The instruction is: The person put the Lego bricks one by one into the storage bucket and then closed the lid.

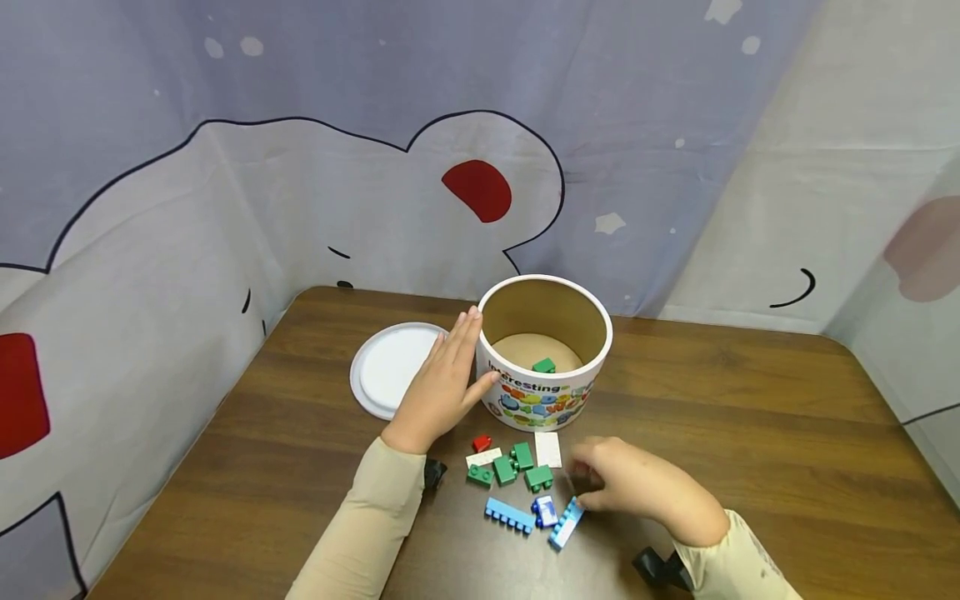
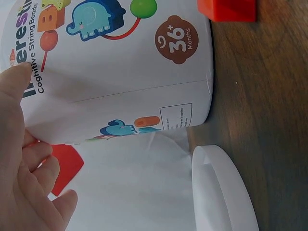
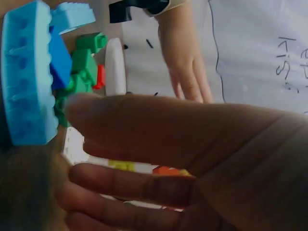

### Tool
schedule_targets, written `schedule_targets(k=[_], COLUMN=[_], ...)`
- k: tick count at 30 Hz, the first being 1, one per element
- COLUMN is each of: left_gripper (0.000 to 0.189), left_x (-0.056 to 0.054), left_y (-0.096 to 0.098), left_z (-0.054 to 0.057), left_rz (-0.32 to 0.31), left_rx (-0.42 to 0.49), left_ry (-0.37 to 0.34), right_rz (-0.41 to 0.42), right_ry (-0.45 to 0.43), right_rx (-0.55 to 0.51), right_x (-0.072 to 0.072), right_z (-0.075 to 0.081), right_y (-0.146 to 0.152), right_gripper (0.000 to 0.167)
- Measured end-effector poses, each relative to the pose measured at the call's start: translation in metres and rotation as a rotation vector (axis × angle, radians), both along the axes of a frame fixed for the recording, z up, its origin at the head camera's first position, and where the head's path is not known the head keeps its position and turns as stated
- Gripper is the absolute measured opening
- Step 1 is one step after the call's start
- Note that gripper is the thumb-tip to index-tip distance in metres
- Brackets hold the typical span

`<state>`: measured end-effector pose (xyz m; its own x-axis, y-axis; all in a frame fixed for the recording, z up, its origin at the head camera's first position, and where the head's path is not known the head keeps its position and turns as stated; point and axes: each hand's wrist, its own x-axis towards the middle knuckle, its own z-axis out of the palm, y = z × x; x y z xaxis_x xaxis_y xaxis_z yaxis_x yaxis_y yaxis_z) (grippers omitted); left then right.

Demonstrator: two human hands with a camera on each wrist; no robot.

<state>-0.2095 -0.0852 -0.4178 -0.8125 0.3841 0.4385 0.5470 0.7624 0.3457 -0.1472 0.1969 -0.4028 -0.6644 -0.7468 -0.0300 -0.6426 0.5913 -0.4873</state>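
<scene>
My left hand [image 1: 442,379] lies along the left side of a white round bucket [image 1: 536,400] with printed toys on it, its fingers straight and thumb on the front wall. One green brick [image 1: 543,366] is inside the bucket. My right hand [image 1: 626,483] hovers by the loose bricks, thumb and fingers apart with nothing between them. Nearest its fingertips is a light blue long brick [image 3: 26,72]. Beside that sit a blue and white brick [image 1: 545,511] and a second light blue brick [image 1: 510,515]. Several green bricks [image 1: 505,470] lie in front of the bucket.
A white lid [image 1: 390,367] lies left of the bucket, partly behind my left hand. Among the green bricks are a red brick [image 1: 482,443] and a white narrow brick [image 1: 483,457]; a white rectangular brick [image 1: 548,450] sits close to the bucket. A printed cloth [image 1: 337,192] hangs behind the table.
</scene>
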Motion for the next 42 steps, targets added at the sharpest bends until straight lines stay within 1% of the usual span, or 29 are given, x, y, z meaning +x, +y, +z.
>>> schedule_targets(k=[4, 7, 13, 17, 25, 31, 38, 42], left_gripper=[0.082, 0.082, 0.082, 0.082, 0.083, 0.083, 0.083, 0.083], left_x=[-0.001, -0.001, -0.001, -0.001, -0.001, -0.001, -0.001, -0.001], left_y=[0.000, 0.000, 0.000, 0.000, 0.000, 0.000, 0.000, 0.000], left_z=[0.000, 0.001, 0.001, 0.001, 0.000, 0.000, -0.001, -0.001], left_rz=[0.003, 0.005, 0.006, 0.002, -0.002, 0.001, 0.003, -0.001], left_rx=[-0.002, 0.002, 0.008, 0.007, 0.009, 0.004, 0.006, 0.009], left_ry=[-0.005, -0.009, -0.019, -0.014, -0.016, -0.019, -0.023, -0.012], right_rz=[0.054, 0.062, 0.091, 0.105, 0.136, 0.146, 0.151, 0.153], right_ry=[-0.059, -0.100, -0.110, -0.121, -0.124, -0.140, -0.090, -0.062], right_rx=[0.001, 0.006, -0.011, -0.023, -0.065, -0.117, -0.185, -0.227], right_x=[-0.002, -0.003, -0.006, -0.007, -0.009, -0.012, -0.014, -0.015], right_z=[-0.006, -0.008, -0.010, -0.011, -0.015, -0.012, -0.007, -0.005], right_y=[0.002, 0.002, 0.000, 0.001, 0.007, 0.010, 0.009, 0.010], right_gripper=[0.024, 0.024, 0.021, 0.019, 0.020, 0.017, 0.016, 0.016])
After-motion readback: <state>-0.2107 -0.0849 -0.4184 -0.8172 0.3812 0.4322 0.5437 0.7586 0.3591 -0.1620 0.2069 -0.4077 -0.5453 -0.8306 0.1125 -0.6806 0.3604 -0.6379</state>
